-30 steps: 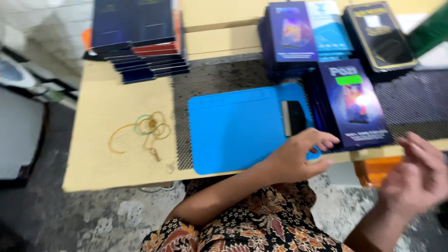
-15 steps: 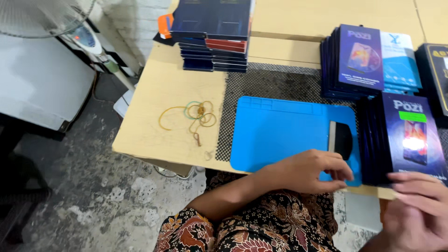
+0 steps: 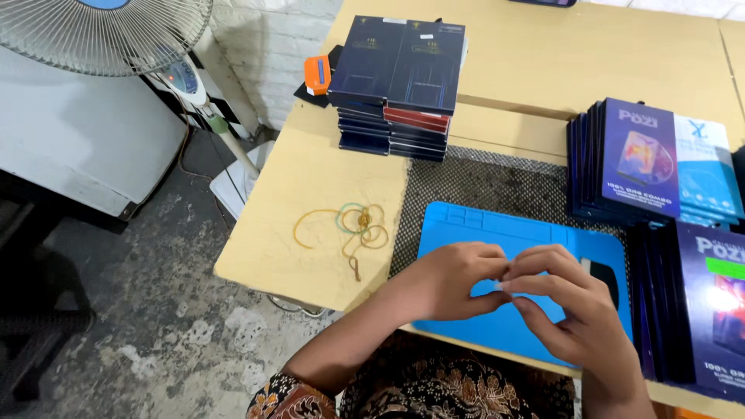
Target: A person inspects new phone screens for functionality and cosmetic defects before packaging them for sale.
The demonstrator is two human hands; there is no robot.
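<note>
The left hand [image 3: 450, 281] and the right hand [image 3: 570, 302] meet over the blue mat [image 3: 466, 233]. Their fingertips touch each other. They pinch a tiny pale thing [image 3: 500, 285] between them. It is too small to tell what it is, or which way it points. Both hands are curled in, with fingers bent.

The mat lies flat on a dark dotted pad [image 3: 481, 186], near the front edge of the surface [image 3: 310, 194]. Its long side runs left to right. A small black block [image 3: 604, 273] sits on the mat just behind the right hand.

To the right of the hands, flat boxes [image 3: 710, 310] stand on edge in a row. More boxes [image 3: 652, 159] stand behind them, farther back.

To the left of the mat, some rubber bands [image 3: 353, 225] lie in a loose tangle on the bare wood. Behind them is a stack of dark flat boxes [image 3: 400, 81]. A small orange thing [image 3: 317, 74] sits just left of that stack.

Off the surface, on the left, a fan [image 3: 109, 35] stands on the grey floor [image 3: 155, 310].
</note>
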